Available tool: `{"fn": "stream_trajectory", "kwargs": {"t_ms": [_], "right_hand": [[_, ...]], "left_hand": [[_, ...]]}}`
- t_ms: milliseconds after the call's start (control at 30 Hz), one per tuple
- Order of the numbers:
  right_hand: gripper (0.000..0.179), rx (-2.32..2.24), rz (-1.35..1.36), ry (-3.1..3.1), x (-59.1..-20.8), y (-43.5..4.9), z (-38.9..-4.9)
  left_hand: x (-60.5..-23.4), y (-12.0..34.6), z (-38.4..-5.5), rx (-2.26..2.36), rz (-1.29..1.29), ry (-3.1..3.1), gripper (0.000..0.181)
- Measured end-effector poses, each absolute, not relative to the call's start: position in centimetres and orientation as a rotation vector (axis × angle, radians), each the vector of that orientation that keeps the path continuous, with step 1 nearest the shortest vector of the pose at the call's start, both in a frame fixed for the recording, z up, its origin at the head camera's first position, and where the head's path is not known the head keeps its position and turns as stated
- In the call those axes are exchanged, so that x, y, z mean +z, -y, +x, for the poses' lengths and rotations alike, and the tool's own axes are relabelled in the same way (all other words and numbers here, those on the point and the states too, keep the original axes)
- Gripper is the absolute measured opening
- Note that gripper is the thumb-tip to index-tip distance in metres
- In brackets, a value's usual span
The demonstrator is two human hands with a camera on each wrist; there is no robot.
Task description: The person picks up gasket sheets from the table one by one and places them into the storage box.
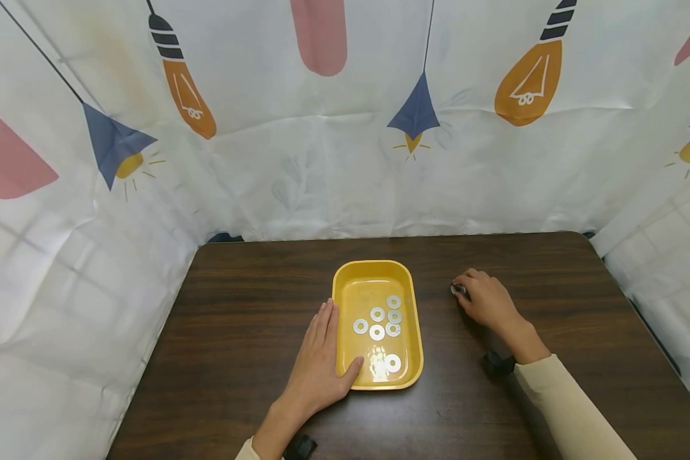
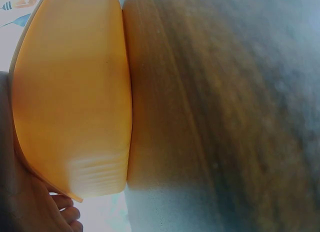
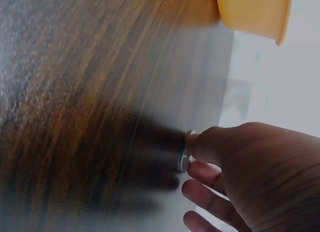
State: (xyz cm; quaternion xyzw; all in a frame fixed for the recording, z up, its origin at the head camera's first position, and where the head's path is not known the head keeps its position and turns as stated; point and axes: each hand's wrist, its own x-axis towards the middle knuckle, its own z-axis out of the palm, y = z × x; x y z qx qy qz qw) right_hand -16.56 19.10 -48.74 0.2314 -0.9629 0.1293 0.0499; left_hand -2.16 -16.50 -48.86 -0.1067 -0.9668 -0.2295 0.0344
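A yellow rectangular tray (image 1: pixel 372 271) sits on the table with several flat silver washers (image 1: pixel 377 314) spread over its floor. Along its left side lies my left hand (image 1: pixel 320 358), fingers straight against the rim and thumb reaching over the near left corner. The left wrist view shows the tray's outer wall (image 2: pixel 75 92) up close, the hand at its rim. To the right of the tray, my right hand (image 1: pixel 487 303) pinches a washer (image 3: pixel 185 157) between thumb and forefinger, low over the table. The other fingers of that hand are bent loosely behind it.
The dark wood-grain table (image 1: pixel 253 300) has rounded far corners. Behind it and along both sides hangs a white curtain (image 1: pixel 333 172) printed with lamps and bulbs. Each wrist wears a black strap-on device, such as the right one (image 1: pixel 497 364).
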Motion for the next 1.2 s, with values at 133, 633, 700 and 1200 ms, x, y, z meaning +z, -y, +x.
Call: {"fn": "stream_trajectory", "kwargs": {"t_ms": [133,633,700,1200], "right_hand": [[0.024,0.369,0.700,2.945,-48.4,-19.1,-16.5],[0.026,0.337,0.644,3.038,-47.8,-19.2,-16.7],[0.025,0.332,0.656,3.049,-47.7,-19.1,-16.8],[0.020,0.292,0.696,3.111,-47.0,-18.7,-17.1]], "left_hand": [[-48.8,16.5,-2.2,-0.711,-0.326,2.972,0.104],[-48.9,16.5,-2.1,-0.703,-0.324,2.961,0.105],[-48.9,16.5,-2.1,-0.685,-0.325,2.951,0.105],[-49.1,16.4,-2.1,-0.643,-0.347,2.909,0.104]]}}
